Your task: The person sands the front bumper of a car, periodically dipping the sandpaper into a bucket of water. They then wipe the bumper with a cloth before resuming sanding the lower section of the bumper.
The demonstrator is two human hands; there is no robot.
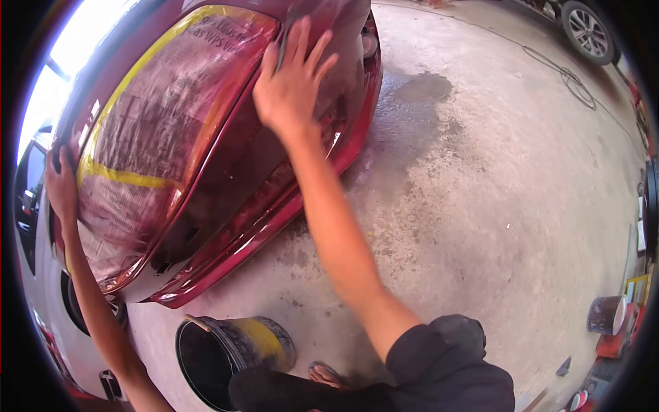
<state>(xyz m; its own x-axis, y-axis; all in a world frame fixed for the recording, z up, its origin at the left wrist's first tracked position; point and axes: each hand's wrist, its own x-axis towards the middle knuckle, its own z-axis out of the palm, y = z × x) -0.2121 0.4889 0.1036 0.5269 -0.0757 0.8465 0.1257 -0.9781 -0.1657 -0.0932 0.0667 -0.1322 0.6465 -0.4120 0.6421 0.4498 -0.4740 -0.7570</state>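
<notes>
A dark red car body point(233, 172) fills the upper left, with newspaper masking point(147, 103) taped over it by yellow tape point(137, 180). My right hand point(292, 86) lies against the panel just right of the masking, fingers spread. Between its thumb and forefinger shows the edge of a thin dark grey piece that looks like sandpaper point(282, 48), mostly hidden by the hand. At the far left, my left hand point(62, 182) rests on the body beside the masked area, its fingers stretched out and apart.
Below the bumper stands a black bucket point(257, 343) with a yellow patch. Wet stains point(422, 89) mark the concrete floor point(453, 226). A hose or cable point(573, 86) lies near another car's wheel point(587, 31). A white car point(51, 288) is at left; containers point(607, 316) line the right.
</notes>
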